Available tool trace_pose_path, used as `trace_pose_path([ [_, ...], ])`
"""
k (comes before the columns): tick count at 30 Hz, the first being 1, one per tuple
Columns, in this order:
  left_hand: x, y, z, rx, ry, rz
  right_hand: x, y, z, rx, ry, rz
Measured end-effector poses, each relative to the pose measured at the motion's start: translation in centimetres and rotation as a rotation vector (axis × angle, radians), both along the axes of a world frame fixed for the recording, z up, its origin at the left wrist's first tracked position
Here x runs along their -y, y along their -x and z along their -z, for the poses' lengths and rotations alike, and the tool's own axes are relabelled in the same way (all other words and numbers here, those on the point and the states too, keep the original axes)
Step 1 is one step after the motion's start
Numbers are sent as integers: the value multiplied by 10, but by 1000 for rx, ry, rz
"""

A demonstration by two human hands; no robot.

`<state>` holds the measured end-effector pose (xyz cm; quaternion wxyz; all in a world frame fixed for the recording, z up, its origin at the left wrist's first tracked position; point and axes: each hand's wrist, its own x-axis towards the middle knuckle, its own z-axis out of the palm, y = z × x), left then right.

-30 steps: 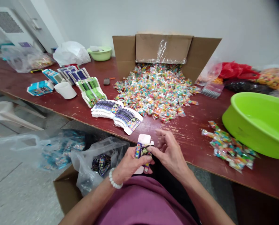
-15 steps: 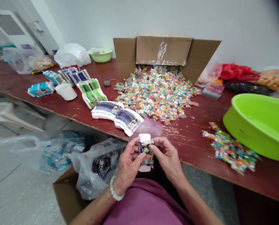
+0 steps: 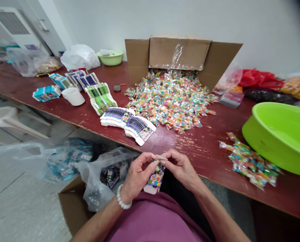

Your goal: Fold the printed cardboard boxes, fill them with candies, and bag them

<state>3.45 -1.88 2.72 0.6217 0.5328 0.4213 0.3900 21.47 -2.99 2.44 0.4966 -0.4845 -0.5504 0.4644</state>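
A small printed carton (image 3: 156, 177), dark with bright colours, is held near my lap at the table's front edge. My left hand (image 3: 140, 173) pinches its upper left side, thumb across the front. My right hand (image 3: 179, 167) grips the top right, its thumb and fingers at the folded top flap (image 3: 161, 157). The carton's white bottom flap (image 3: 151, 190) hangs open. Beyond my hands lie fanned stacks of flat purple cartons (image 3: 139, 129). A large heap of wrapped candies (image 3: 172, 101) spills from a cardboard box (image 3: 179, 53).
A green basin (image 3: 278, 134) stands at right beside a small pile of wrapped candies (image 3: 250, 161). Green flat cartons (image 3: 101, 97) and a white cup (image 3: 73, 96) sit at left. Below the table edge, a plastic bag (image 3: 97, 188) with dark packs lines a cardboard box (image 3: 73, 205).
The carton's top flap, upright before, is now folded over under my fingers. The carton has tilted and dropped slightly, and both hands have closed in around its top.
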Motion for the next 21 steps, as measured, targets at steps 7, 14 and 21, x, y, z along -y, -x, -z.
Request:
trace_pose_path([
  [7, 1, -3, 1, 309, 548, 192, -1, 2, -6, 204, -247, 11],
  [14, 0, -12, 6, 187, 503, 131, -4, 5, -7, -136, 157, -123],
  [21, 1, -11, -5, 70, 349, 189, -10, 7, -21, -211, 281, -48],
])
